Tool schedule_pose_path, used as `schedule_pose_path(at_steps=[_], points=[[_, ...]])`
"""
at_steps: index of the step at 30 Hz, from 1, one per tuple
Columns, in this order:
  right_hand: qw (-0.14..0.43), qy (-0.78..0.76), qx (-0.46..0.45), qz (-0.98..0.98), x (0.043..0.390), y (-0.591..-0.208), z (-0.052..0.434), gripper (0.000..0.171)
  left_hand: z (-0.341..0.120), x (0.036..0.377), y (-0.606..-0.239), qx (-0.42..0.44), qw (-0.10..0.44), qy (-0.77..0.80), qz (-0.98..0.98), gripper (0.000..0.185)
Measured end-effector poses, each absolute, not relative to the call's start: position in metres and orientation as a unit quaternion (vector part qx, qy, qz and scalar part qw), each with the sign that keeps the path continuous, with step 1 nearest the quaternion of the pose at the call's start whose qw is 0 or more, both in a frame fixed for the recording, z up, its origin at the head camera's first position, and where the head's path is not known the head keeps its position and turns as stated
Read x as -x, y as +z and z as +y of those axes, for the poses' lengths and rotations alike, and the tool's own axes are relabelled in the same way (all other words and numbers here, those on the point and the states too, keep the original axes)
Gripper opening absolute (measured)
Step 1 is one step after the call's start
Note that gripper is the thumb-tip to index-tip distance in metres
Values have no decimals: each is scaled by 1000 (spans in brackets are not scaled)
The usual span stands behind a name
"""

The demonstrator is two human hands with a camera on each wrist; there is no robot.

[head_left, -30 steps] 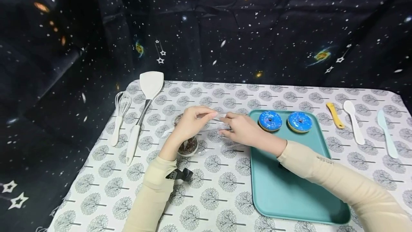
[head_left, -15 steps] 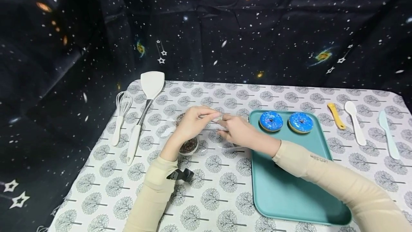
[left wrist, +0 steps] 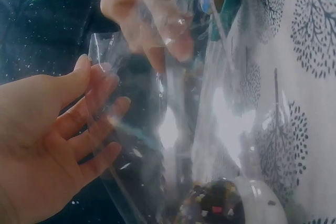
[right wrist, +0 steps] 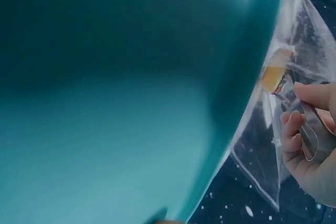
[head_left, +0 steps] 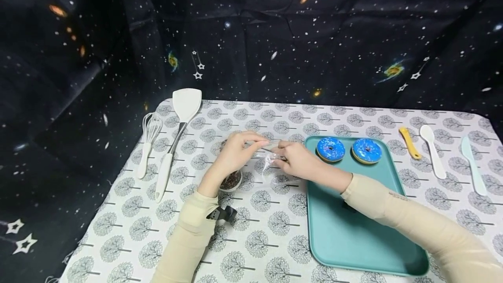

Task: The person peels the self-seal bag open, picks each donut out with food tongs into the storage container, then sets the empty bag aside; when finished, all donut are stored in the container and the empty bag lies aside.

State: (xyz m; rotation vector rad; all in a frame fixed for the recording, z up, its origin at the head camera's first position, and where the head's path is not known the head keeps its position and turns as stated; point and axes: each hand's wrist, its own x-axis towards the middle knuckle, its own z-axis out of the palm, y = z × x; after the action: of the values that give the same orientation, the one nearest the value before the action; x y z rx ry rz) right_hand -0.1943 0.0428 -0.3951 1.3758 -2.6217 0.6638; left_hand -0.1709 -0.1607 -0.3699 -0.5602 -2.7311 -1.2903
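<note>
A clear plastic bag (head_left: 269, 171) is stretched between both hands just above the cloth. My left hand (head_left: 235, 152) pinches its edge between thumb and index finger, the other fingers spread behind the film in the left wrist view. Opposite, my right hand (head_left: 300, 158) grips the film with thumb and bent fingers; in the right wrist view that hand (right wrist: 315, 145) appears at the right edge. Below the left hand sits a dark chocolate donut (head_left: 232, 181) with sprinkles and a pale side, seen through the film in the left wrist view. Another dark round is mostly hidden behind that hand.
A teal tray (head_left: 353, 230) under the right forearm bears two blue donuts (head_left: 331, 149). Left lie a whisk (head_left: 147, 143) and a white spatula (head_left: 169, 156). To the right are a yellow-handled tool (head_left: 410, 142), a white spoon (head_left: 432, 150) and a pale blue knife (head_left: 473, 165).
The right hand came in towards the left hand, then drew back a little to the right, and the film by its fingers is now more bunched. Left hand nearly still.
</note>
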Motion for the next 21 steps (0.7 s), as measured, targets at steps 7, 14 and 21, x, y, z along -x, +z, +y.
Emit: schedule_pose_path(at_steps=[7,14,21], points=[[91,216,-459,-857,188,-393,78,36,-159,172,-370,191,49,-417,-887,17],[120,226,-452,-855,174,-390,122,35,-157,172,-373,184,32,-412,-892,23],[123,232,-434,-862,160,-388,166,35,-155,172,-373,170,9,-406,-898,28]])
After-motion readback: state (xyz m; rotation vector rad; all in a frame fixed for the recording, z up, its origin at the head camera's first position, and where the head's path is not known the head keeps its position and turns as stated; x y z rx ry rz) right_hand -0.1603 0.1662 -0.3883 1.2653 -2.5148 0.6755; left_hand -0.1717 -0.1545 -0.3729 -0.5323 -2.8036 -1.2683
